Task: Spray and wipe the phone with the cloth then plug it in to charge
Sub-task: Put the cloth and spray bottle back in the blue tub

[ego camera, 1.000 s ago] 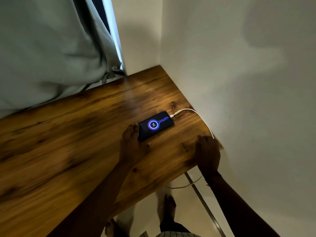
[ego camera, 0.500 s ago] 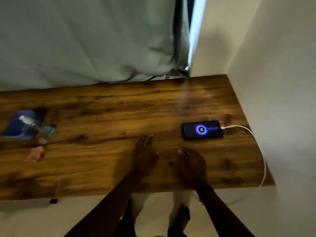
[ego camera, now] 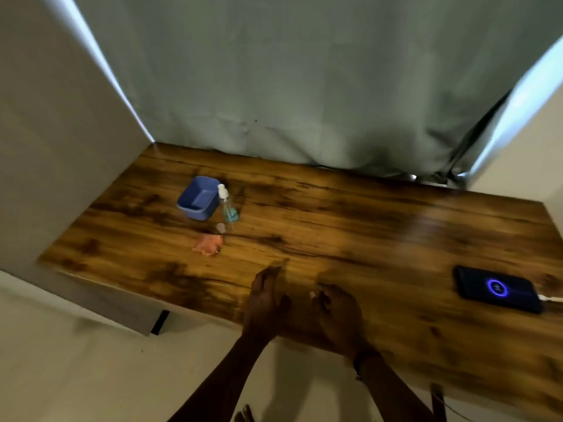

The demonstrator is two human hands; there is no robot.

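Note:
The dark phone (ego camera: 498, 289) lies flat at the right end of the wooden table (ego camera: 335, 226), its screen glowing with a blue charging ring. A white cable (ego camera: 551, 298) is plugged into its right end. The crumpled orange cloth (ego camera: 208, 244) and the small clear spray bottle (ego camera: 228, 207) rest at the table's left part. My left hand (ego camera: 264, 300) and my right hand (ego camera: 339, 318) hover side by side over the front edge, both empty with fingers loosely spread, well left of the phone.
A blue plastic tub (ego camera: 198, 197) stands beside the spray bottle, and a small clear cap (ego camera: 221, 228) lies just in front of it. A grey-green curtain (ego camera: 304, 86) hangs behind the table. Walls close in on both sides. My feet show on the pale floor below.
The view has swung left, so the phone now sits at the far right. Both hands have drawn away from the phone and cable toward the table's middle front edge.

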